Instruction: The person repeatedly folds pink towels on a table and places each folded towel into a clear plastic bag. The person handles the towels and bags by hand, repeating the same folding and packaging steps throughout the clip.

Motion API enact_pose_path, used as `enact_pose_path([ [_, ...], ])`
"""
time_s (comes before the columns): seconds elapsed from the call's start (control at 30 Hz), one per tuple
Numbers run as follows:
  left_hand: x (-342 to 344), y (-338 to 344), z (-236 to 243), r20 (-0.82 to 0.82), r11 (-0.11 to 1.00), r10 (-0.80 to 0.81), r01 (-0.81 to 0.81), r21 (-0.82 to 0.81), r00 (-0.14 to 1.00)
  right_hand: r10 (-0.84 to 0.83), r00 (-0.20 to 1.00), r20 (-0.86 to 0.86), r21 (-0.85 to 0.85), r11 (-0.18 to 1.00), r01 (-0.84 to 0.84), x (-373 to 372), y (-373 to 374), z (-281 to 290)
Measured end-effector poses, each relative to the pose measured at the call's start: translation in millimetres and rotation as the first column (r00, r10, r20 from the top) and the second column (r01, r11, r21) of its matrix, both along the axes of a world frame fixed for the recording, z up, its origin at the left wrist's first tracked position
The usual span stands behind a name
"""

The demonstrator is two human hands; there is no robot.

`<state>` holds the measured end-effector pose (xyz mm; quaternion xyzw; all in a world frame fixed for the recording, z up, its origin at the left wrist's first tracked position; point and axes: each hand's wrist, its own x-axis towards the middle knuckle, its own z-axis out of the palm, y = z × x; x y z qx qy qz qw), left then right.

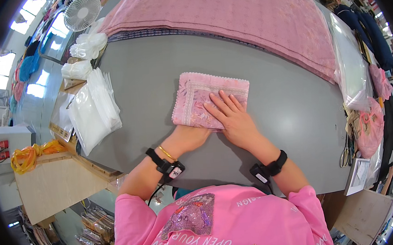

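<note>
Folded pink patterned cloth [193,93] sits over the middle of the grey tabletop [138,76]. Right hand [232,116]: palm down on its upper face, fingers somewhat spread. Left hand [194,136]: beneath its near edge, fingers hidden; whether they grip cannot be told. Larger pink fabric [239,17] lies along the far side; translucent plastic bags [88,112] at left.

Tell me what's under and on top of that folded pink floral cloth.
On top lies the right hand, fingers spread. The left hand goes partly beneath the folded pink floral cloth; its fingers are covered, and whatever else is underneath cannot be seen.
</note>
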<state>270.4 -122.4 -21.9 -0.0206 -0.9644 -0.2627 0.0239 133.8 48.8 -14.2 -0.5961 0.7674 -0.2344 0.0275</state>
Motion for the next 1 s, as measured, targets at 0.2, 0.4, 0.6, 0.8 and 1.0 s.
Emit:
enact_pose_path([
  [0.2, 11.2, -49.1, 45.1, -0.181, 0.943, 0.310, -0.277, 0.183, 0.933, 0.000, 0.992, -0.124, 0.056, 0.998, 0.007, 9.8, -3.7, -26.3],
  [0.4, -9.1, -57.1, 1.4, -0.064, 0.935, -0.053, 0.027, -0.354, 0.997, 0.072, 0.986, -0.147, 0.039, 0.997, -0.067, -3.5, 18.1, 2.6],
  [0.6, 19.6, 19.5, 13.0, 0.045, 0.916, 0.095, -0.070, -0.396, 0.994, 0.019, 0.999, -0.046, 0.321, 0.947, -0.003, -8.5, 76.0, 57.1],
  [0.8, 48.4, 23.6, 9.9, -0.227, 0.970, 0.235, -0.244, -0.013, 0.945, 0.066, 0.997, -0.039, 0.066, 0.996, -0.063, 34.9, 36.1, 2.4],
  [1.0, 118.4, -209.6, 6.2, -0.489, 0.359, 0.860, -0.855, 0.374, 0.147, 0.149, 0.988, -0.036, 0.161, 0.977, -0.142, 29.2, 49.1, 3.8],
])
